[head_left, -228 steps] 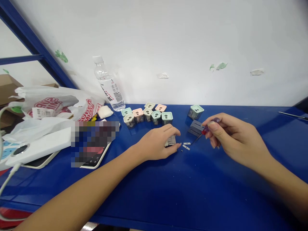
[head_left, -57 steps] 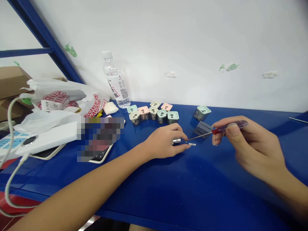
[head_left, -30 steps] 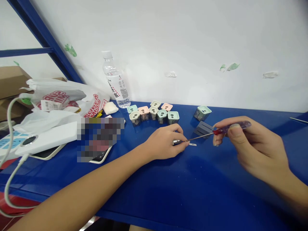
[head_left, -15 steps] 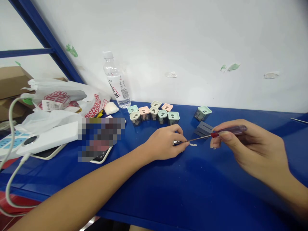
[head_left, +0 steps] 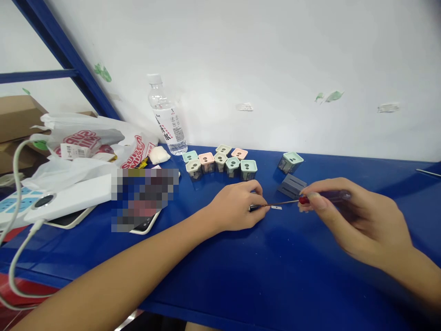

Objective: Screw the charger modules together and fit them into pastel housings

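My left hand [head_left: 237, 207] rests on the blue table, its thumb and fingers closed round a small pencil sharpener insert [head_left: 253, 208] that is mostly hidden. In my right hand [head_left: 365, 225] is a screwdriver with a clear purple handle and red collar [head_left: 303, 200]. Its thin shaft points left, and the tip meets the insert at my left fingertips; the exact contact is hidden. A loose sharpener blade [head_left: 276, 208] lies flat just right of those fingertips. Behind the shaft sits a grey see-through sharpener container [head_left: 292, 185], and beyond it stands a mint-topped pencil sharpener [head_left: 291, 162].
Several pastel two-hole sharpeners [head_left: 220, 161] cluster behind my left hand. A water bottle [head_left: 167, 122] stands by the wall. Leftward are a phone [head_left: 148, 225], a white power bank-like device [head_left: 72, 200], cables and plastic bags [head_left: 79, 138]. A thin metal rod [head_left: 428, 173] lies far right.
Earlier two blades lay loose; one remains on the table. The screwdriver tip has come left to the insert in my left hand. Lately my right hand has dipped slightly, and its fingers shifted round the handle.
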{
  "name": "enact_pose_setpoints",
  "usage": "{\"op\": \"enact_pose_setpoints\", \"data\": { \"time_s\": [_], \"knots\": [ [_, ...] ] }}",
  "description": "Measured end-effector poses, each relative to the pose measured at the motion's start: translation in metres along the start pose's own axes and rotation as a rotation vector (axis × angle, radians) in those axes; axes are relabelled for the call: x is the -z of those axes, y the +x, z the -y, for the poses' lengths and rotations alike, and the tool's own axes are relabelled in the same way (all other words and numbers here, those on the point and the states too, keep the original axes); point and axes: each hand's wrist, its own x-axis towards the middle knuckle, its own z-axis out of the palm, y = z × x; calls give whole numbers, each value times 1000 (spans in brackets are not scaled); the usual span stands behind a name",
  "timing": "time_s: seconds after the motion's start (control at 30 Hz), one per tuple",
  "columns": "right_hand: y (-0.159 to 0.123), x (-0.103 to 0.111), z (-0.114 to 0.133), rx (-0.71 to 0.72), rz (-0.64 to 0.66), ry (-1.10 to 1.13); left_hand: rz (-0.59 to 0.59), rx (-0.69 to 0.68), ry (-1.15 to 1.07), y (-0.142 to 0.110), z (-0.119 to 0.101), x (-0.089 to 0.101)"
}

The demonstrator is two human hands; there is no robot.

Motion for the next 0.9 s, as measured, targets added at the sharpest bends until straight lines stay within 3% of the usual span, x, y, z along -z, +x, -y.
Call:
{"op": "enact_pose_setpoints", "data": {
  "time_s": [0.23, 0.47, 0.9],
  "knots": [
    [-1, 1, 0, -40, -61, 39, -8, 9, -58, 0, -1, 0],
    [-4, 1, -2, 10, 23, 131, 79, 5, -143, -1, -2, 3],
    [-7, -5, -3, 42, 42, 127, 92, -14, -184, -2, -1, 0]
  ]
}}
